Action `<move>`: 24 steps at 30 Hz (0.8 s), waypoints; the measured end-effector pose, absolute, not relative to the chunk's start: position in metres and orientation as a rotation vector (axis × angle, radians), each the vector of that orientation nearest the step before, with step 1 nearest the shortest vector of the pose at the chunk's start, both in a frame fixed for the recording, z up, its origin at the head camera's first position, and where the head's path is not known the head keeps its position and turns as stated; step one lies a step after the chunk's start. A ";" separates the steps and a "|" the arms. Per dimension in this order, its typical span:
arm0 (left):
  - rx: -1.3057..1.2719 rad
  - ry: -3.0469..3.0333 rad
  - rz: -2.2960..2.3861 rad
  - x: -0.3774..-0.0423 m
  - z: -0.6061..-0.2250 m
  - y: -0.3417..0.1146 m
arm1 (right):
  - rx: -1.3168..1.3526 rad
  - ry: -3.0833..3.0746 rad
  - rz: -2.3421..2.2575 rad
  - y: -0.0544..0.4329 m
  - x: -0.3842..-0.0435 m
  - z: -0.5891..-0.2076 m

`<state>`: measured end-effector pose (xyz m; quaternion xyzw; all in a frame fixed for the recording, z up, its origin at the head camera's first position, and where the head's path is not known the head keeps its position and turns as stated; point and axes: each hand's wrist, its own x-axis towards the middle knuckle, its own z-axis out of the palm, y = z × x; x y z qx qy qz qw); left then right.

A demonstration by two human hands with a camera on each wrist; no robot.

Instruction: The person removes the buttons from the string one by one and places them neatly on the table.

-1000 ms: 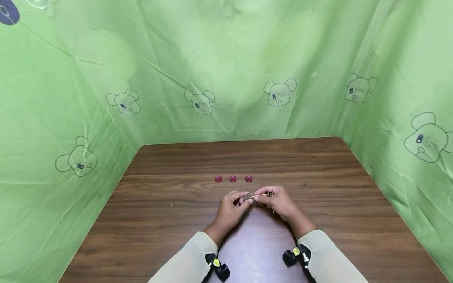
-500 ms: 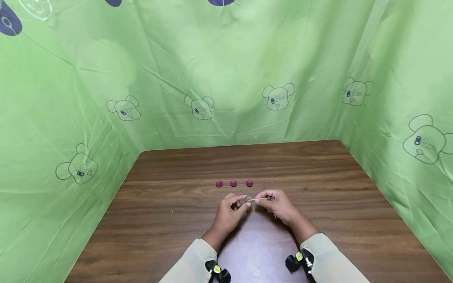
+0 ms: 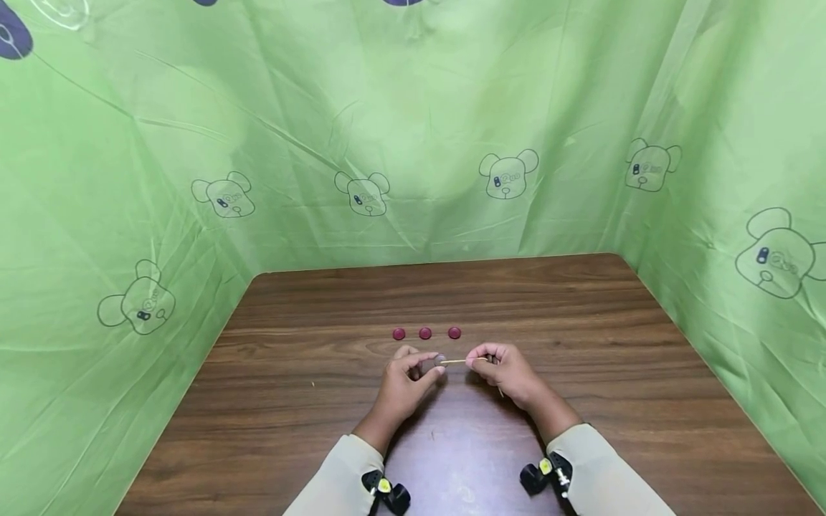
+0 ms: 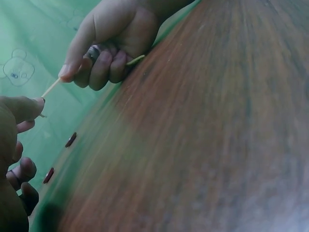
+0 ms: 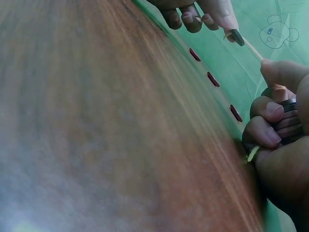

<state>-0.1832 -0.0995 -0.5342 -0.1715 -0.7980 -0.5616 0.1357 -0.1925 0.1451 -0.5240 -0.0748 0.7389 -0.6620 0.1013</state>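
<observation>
The left hand [image 3: 401, 385] has slid a little further left, away from the right hand [image 3: 510, 369], which stays about where it was. Half a second ago the grey disc [image 3: 439, 360] sat close to the right fingertips; now a longer bare stretch of pale cord [image 3: 455, 361] shows between the two, fairly straight.

From where I stand, the left hand pinches the disc by its edge between thumb and finger, just below centre of the head view. The right pinches the cord, its other fingers curled about a stack of discs [image 5: 289, 121], at the right of the right wrist view, with a loose yellowish tail [image 5: 252, 153] below. A short tip pokes out past the grey disc, so I judge that the cord has gone through it and that threading has got that far. Three dark red discs [image 3: 425, 333] lie in a row on the table [image 3: 310, 315] above the hands, unmoved.
</observation>
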 end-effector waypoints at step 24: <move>-0.396 -2.308 -1.495 -0.186 -0.530 -0.117 | -0.179 2.120 -1.997 0.145 -0.195 -0.525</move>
